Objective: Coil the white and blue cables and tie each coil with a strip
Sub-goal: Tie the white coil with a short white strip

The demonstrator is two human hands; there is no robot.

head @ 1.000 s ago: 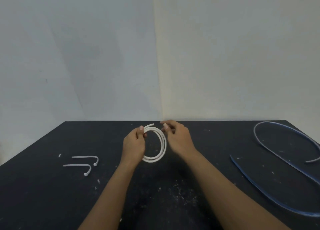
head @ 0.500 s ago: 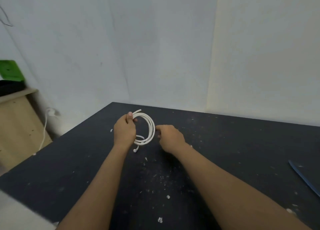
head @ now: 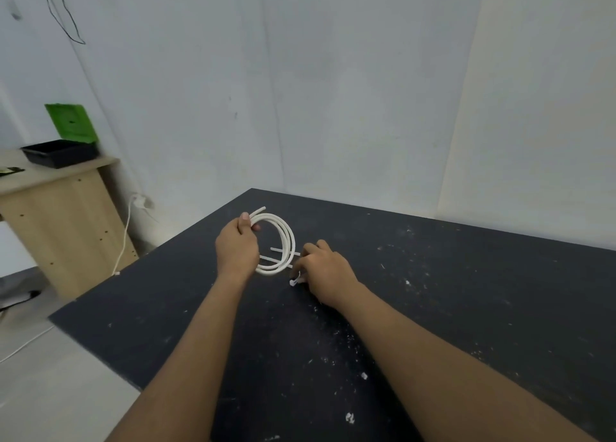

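Note:
My left hand pinches the coiled white cable at its upper left and holds the coil upright, its lower edge touching the black table. Two white strips lie flat on the table behind the coil. My right hand is down on the table just right of the coil, its fingers curled over the strips' right ends. One strip's knobbed end sticks out from under the thumb. The blue cable is out of view.
White crumbs are scattered on the tabletop. The table's left edge drops to the floor. Further left stands a wooden cabinet with a black tray and a green lid, and a white cord hangs beside it.
The view has swung left, so the blue cable left the frame. My left hand carried the coil over to the strips, and my right hand let go of the coil and dropped onto the strips.

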